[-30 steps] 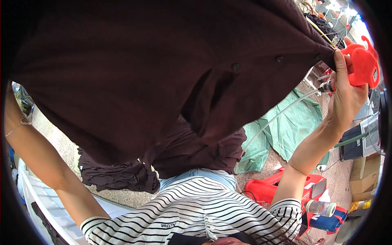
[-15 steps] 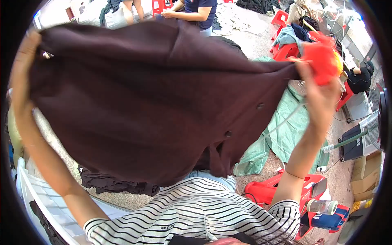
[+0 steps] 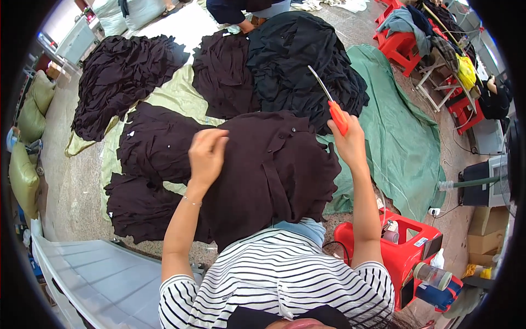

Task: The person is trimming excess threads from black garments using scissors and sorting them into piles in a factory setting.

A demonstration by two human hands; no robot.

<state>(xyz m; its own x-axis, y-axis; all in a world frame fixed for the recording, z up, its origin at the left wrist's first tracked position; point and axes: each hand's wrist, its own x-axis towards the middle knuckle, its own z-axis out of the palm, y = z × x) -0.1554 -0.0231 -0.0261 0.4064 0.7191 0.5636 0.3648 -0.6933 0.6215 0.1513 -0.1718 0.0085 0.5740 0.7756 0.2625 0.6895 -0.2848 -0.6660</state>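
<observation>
A dark maroon garment (image 3: 246, 175) with several buttons and a long placket or tie lies spread over my lap. Above its left side hovers my left hand (image 3: 206, 158), thumb and forefinger apart, with nothing seen between them. My right hand (image 3: 349, 143) is closed round a red-handled tool (image 3: 338, 117) with a long slim metal blade, which points up and to the left past the garment's upper right edge. Whether that blade is one piece or two closed together is too fine to tell.
More maroon garments (image 3: 123, 79) lie in heaps ahead and left, beside a dark navy heap (image 3: 301, 60). A green sheet (image 3: 394, 126) covers floor at right. A red stool (image 3: 411, 236) with a glass jar (image 3: 433, 276) stands near right, a white plastic bin (image 3: 104, 268) near left. Someone crouches ahead.
The maroon garment, held up and stretched between both raised hands before, has come down onto my lap. My left hand has let go of it; my right hand has lowered, still holding the red-handled tool.
</observation>
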